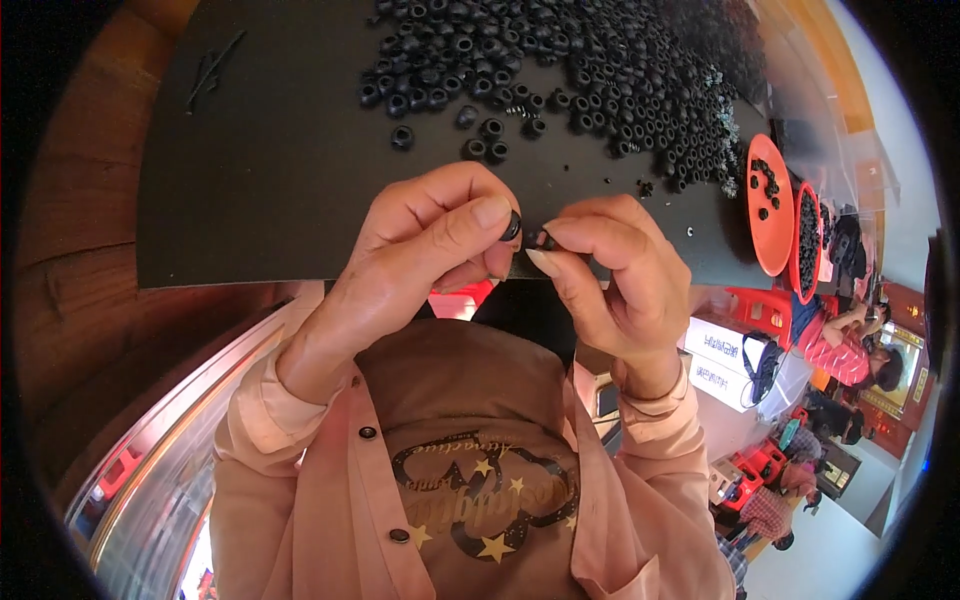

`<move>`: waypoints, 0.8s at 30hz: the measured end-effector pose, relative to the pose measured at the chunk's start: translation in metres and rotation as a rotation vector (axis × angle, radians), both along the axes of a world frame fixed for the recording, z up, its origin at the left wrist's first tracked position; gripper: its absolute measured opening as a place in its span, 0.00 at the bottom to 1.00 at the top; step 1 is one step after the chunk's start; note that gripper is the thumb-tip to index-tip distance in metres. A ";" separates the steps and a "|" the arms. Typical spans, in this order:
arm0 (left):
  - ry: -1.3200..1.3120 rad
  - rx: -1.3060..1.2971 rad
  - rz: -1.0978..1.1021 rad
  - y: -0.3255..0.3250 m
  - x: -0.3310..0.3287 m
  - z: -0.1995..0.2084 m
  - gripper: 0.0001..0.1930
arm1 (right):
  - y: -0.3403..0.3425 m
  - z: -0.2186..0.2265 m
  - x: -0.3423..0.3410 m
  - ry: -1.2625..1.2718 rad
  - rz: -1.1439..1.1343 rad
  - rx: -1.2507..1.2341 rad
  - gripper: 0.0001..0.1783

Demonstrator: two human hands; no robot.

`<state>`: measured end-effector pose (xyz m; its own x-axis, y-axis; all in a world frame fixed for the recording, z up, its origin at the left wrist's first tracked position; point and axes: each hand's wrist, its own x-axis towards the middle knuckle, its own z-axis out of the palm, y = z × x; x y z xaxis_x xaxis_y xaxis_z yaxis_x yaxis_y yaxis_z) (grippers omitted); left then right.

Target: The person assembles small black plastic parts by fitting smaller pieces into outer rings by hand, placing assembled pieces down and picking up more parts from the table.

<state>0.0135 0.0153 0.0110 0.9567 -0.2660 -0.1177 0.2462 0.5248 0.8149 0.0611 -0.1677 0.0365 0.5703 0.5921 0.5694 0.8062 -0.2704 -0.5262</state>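
My left hand is closed, with a black, rounded cord-lock shell pinched between thumb and fingers. Just to its right, my right hand grips a small black plastic piece between thumb and forefinger. The two pieces are close together over the table's near edge, and fingers partly cover both. Beyond the hands, a large heap of hollow black shells spreads over the dark table. A few loose shells and a small metal spring lie nearest to my left hand.
Thin black sticks lie at the far left. A cluster of springs borders the heap's right side. Off the table's right edge are an orange dish with some black pieces and a red basket full of them. Other people sit farther right.
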 end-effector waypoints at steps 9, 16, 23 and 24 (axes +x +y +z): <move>-0.039 0.040 -0.004 -0.002 -0.001 -0.004 0.11 | 0.000 0.005 -0.005 0.014 -0.012 -0.084 0.14; -0.061 0.109 0.000 -0.005 0.001 -0.004 0.13 | 0.000 0.000 0.001 -0.139 0.029 -0.089 0.16; -0.004 0.029 -0.042 0.000 0.003 0.000 0.12 | 0.001 0.002 -0.003 -0.082 -0.019 -0.100 0.15; 0.000 0.029 -0.041 0.000 0.003 0.000 0.12 | 0.000 0.001 -0.002 -0.105 -0.016 -0.099 0.15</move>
<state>0.0167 0.0148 0.0111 0.9452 -0.3015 -0.1254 0.2666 0.4908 0.8295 0.0588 -0.1672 0.0371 0.5204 0.6397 0.5657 0.8507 -0.3305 -0.4088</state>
